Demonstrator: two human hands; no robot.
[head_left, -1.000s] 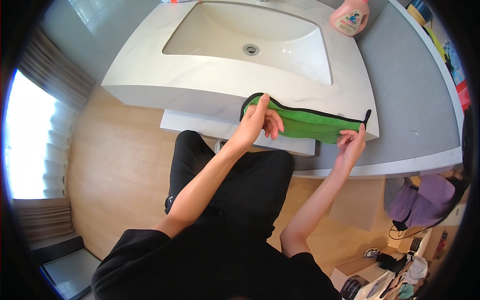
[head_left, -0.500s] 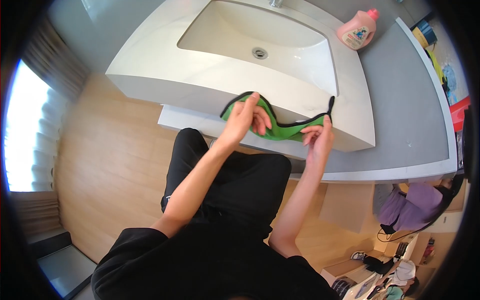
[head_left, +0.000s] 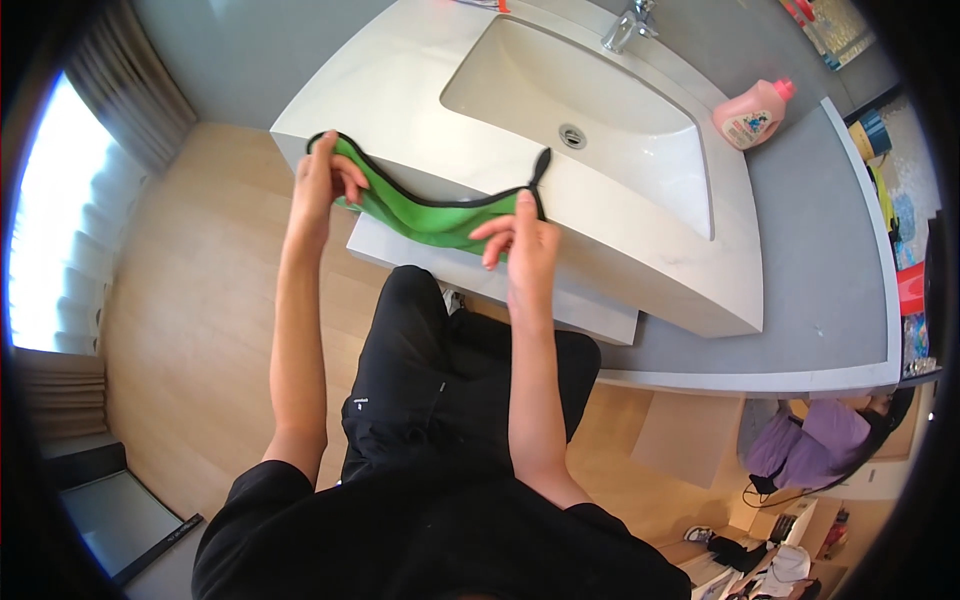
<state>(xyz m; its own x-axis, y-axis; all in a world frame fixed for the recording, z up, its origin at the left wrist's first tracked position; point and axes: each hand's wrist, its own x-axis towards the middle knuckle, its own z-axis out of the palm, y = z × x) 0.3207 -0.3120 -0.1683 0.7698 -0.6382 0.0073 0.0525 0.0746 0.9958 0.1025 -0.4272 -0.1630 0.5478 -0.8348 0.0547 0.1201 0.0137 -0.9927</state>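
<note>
In front of the white sink basin (head_left: pixel 600 130), a person holds a green cloth with black edging (head_left: pixel 425 212) stretched between both hands. The left hand (head_left: pixel 322 185) pinches one end, fingers closed on it. The right hand (head_left: pixel 520 240) grips the other end near the basin's front edge. A pink bottle (head_left: pixel 752 113) stands beside the basin.

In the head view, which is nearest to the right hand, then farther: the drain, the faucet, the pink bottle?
From the right hand:
1. Drain, in the basin just beyond the hand.
2. Faucet, at the basin's far edge.
3. Pink bottle, far right on the grey counter.
</note>
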